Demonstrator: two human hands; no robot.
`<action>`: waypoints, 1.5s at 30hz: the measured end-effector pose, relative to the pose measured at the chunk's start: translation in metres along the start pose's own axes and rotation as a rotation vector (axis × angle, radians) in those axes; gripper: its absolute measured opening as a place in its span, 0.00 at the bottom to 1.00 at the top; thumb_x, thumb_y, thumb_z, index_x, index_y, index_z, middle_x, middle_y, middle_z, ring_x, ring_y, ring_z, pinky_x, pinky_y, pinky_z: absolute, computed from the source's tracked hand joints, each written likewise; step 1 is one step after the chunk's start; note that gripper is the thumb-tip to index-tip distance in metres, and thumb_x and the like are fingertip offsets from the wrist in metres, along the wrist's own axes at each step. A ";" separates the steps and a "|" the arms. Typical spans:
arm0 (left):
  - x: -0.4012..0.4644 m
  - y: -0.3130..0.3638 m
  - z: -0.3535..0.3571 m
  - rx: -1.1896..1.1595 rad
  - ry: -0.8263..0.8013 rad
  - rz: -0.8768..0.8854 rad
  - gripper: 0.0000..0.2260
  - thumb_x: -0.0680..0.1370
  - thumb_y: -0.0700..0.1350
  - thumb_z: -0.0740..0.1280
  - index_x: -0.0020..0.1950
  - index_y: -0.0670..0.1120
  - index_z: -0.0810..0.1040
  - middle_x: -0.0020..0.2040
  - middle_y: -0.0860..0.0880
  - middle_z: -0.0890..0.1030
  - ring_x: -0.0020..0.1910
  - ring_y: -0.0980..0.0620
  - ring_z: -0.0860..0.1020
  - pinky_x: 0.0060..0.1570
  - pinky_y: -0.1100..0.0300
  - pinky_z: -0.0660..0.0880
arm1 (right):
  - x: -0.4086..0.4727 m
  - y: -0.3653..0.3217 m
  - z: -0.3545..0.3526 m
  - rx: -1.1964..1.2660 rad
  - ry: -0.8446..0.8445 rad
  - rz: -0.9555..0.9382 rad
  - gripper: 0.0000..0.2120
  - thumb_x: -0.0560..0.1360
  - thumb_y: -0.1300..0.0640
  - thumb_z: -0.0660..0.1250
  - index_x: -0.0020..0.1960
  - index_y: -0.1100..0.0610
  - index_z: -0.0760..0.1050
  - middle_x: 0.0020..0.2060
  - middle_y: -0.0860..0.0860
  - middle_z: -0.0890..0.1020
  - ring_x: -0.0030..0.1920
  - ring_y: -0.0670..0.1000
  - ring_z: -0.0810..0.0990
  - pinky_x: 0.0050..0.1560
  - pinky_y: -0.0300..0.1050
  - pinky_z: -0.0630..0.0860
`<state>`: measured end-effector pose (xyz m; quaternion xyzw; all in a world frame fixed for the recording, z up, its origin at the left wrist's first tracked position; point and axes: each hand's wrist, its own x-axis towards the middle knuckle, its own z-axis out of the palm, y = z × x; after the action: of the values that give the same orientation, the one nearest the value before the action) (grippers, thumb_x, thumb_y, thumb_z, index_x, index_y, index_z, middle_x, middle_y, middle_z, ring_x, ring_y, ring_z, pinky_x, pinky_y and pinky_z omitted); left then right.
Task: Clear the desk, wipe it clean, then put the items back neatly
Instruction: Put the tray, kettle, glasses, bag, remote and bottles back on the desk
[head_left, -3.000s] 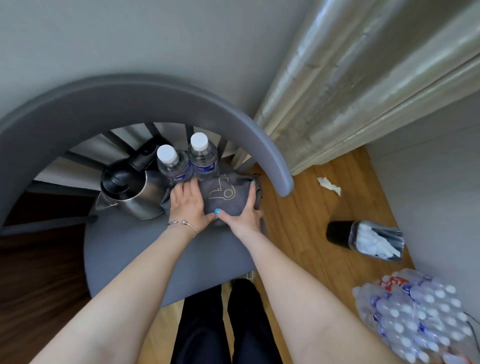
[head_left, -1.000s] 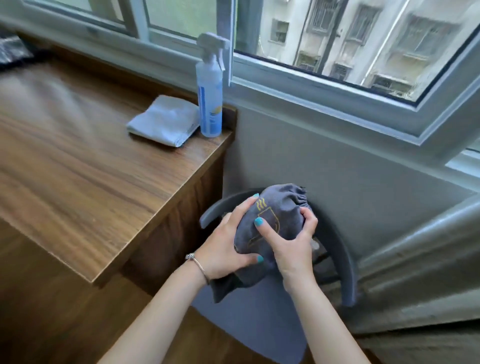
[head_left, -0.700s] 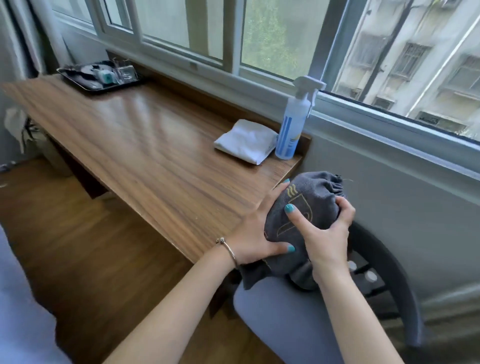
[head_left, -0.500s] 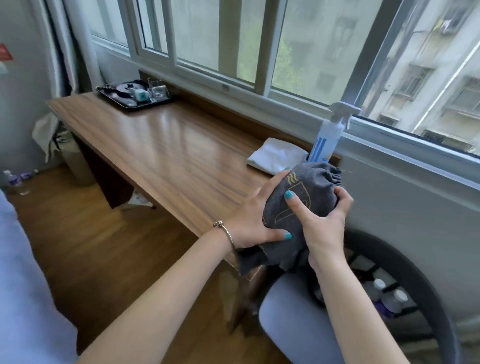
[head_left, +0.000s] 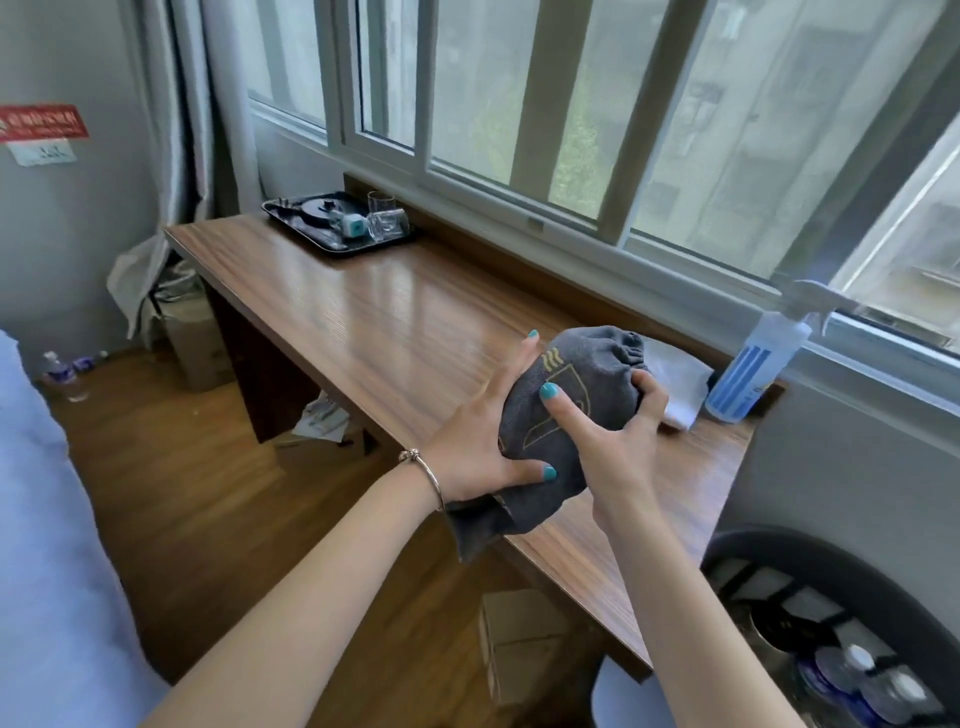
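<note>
Both hands wrapped round a grey pouch (head_left: 571, 410), gathered top toward the window, gold cup print facing up. Left hand (head_left: 483, 441) cupping the near left side, fingers spread along the fabric, thumb pressed under the print. Right hand (head_left: 618, 441) gripping the right side, forefinger laid across the print, the other fingers curled over the far edge. Pouch over the right part of the wooden worktop (head_left: 395, 332), a loose corner hanging past the front edge; whether resting on the wood or held just above, cannot tell. Behind the pouch, a folded white cloth (head_left: 675, 379) flat on the worktop, partly hidden. Just right of the cloth, a spray bottle (head_left: 753, 369) upright at the far right corner, against the window ledge. At the far left end, a black tray (head_left: 337, 223) with glasses and small items. Lower right, a grey chair (head_left: 810, 566) with bottle caps showing through its back.
</note>
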<state>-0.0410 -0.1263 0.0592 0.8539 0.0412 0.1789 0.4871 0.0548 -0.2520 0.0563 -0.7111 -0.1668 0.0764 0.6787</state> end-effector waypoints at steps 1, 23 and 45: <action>0.003 -0.007 -0.011 0.012 0.005 -0.008 0.52 0.67 0.45 0.78 0.72 0.71 0.42 0.76 0.64 0.55 0.73 0.58 0.63 0.68 0.54 0.70 | 0.006 0.002 0.012 0.016 -0.015 0.003 0.43 0.52 0.35 0.79 0.60 0.32 0.60 0.66 0.48 0.67 0.64 0.52 0.72 0.58 0.57 0.80; 0.175 -0.199 -0.242 0.044 0.012 -0.233 0.55 0.66 0.43 0.80 0.76 0.65 0.44 0.75 0.59 0.61 0.69 0.61 0.67 0.64 0.64 0.71 | 0.222 0.032 0.291 0.155 -0.198 0.179 0.44 0.53 0.41 0.82 0.62 0.37 0.62 0.62 0.47 0.73 0.60 0.52 0.77 0.56 0.60 0.80; 0.307 -0.378 -0.377 0.212 -0.367 -0.191 0.50 0.65 0.53 0.79 0.76 0.64 0.50 0.71 0.58 0.67 0.65 0.61 0.69 0.58 0.79 0.62 | 0.326 0.095 0.455 -0.175 -0.027 0.329 0.49 0.52 0.35 0.79 0.66 0.40 0.60 0.63 0.49 0.75 0.63 0.51 0.75 0.65 0.54 0.74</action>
<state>0.1544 0.4538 -0.0052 0.9107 0.0511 -0.0314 0.4086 0.2193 0.2851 -0.0301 -0.7839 -0.0636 0.1812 0.5905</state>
